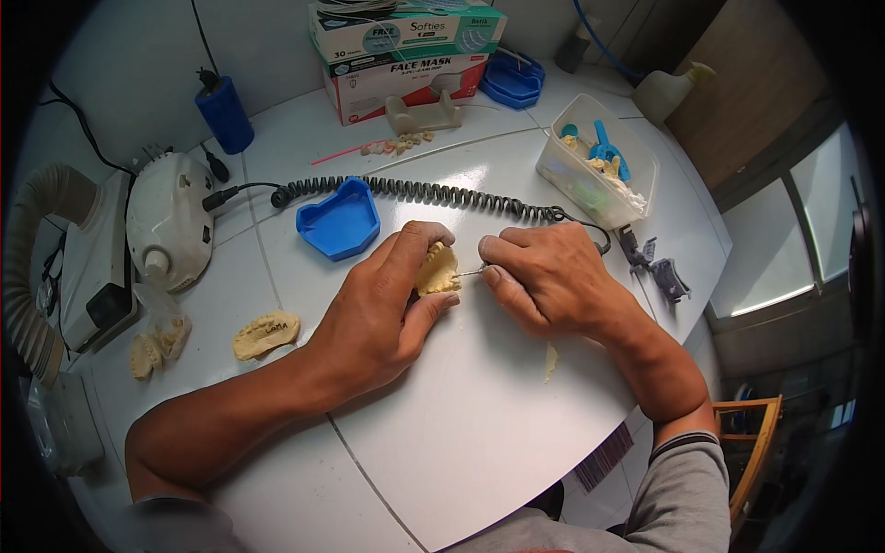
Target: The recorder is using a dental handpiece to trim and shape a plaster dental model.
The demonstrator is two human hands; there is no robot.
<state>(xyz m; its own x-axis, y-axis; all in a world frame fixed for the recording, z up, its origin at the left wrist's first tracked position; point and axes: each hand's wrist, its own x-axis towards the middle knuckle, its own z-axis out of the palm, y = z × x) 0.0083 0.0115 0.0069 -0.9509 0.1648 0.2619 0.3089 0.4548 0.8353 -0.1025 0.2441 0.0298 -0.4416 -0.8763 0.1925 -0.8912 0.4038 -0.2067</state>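
Observation:
My left hand (380, 304) is closed round a pale yellow plaster dental cast (435, 270), its row of teeth toward the far side. In my right hand (544, 276) is a rotary handpiece (482, 268), mostly hidden by the fingers. Its thin metal bur meets or nearly meets the cast's right edge. A black coiled cord (442, 192) runs from the white motor control box (171, 207) to behind my right hand. Just beyond my left hand lies an open blue base former (339, 221).
At left are another yellow cast (266, 335) and bagged casts (157, 348). A clear plastic tub (590, 189) of scraps and blue scoops stands back right, by a grey articulator (666, 275). Mask boxes (406, 64) are stacked at the back. Plaster scraps (550, 362) lie below my right hand.

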